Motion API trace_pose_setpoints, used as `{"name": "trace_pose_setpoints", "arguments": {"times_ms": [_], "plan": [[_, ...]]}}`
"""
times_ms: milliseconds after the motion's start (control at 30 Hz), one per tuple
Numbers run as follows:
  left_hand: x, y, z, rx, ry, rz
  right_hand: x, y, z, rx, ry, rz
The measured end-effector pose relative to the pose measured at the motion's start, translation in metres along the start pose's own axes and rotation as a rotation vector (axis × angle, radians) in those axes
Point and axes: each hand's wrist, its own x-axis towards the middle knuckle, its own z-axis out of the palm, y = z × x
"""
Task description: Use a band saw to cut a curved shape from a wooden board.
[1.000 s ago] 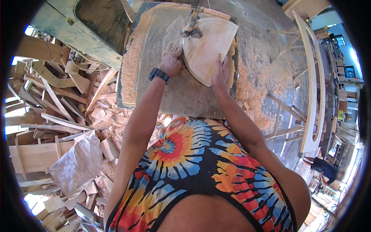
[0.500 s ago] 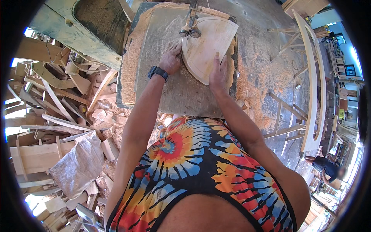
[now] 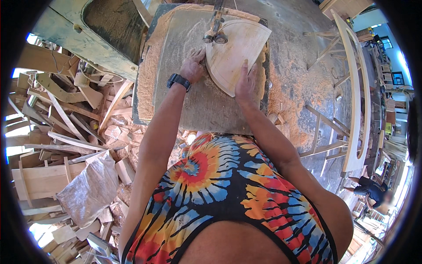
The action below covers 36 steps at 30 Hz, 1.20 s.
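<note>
A pale wooden board (image 3: 237,55) with a curved left edge lies flat on the sawdust-covered table of a bandsaw (image 3: 180,103). A pencil-like line runs along its curve. The saw's blade guide (image 3: 214,38) with two round rollers stands over the board's upper left edge; the cut point itself is hard to make out. Beside the curved edge, my left hand (image 3: 193,67) rests with fingers stretched toward the guide, its fingertips close against the wood. My right hand (image 3: 247,83) grips the board's lower right edge, thumb lying on top.
Left of the table rises the saw's greenish housing (image 3: 105,35). Wood offcuts (image 3: 66,114) and a plastic sack (image 3: 90,189) heap up at the left. At right a long wooden frame (image 3: 353,97) stands on trestles over sawdust-strewn floor; another person (image 3: 371,190) is at the far right.
The board has shifted very slightly at the guide, and my right hand has moved a little left with it. My left hand has slid slightly left.
</note>
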Motion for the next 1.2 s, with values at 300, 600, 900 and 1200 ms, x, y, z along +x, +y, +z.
{"name": "trace_pose_setpoints", "arguments": {"times_ms": [300,600,900,1200], "plan": [[-0.013,0.025,-0.005,-0.019,-0.103,-0.166,0.012,0.023,-0.006,0.070,-0.029,-0.055],[-0.051,0.045,0.009,-0.037,0.025,-0.113,0.013,-0.010,-0.005,0.033,0.011,-0.062],[-0.044,0.040,0.009,-0.101,0.031,-0.017,0.027,0.009,-0.001,0.051,0.018,-0.130],[-0.041,0.038,0.007,-0.070,0.005,-0.079,0.021,-0.001,0.000,-0.013,-0.003,-0.070]]}}
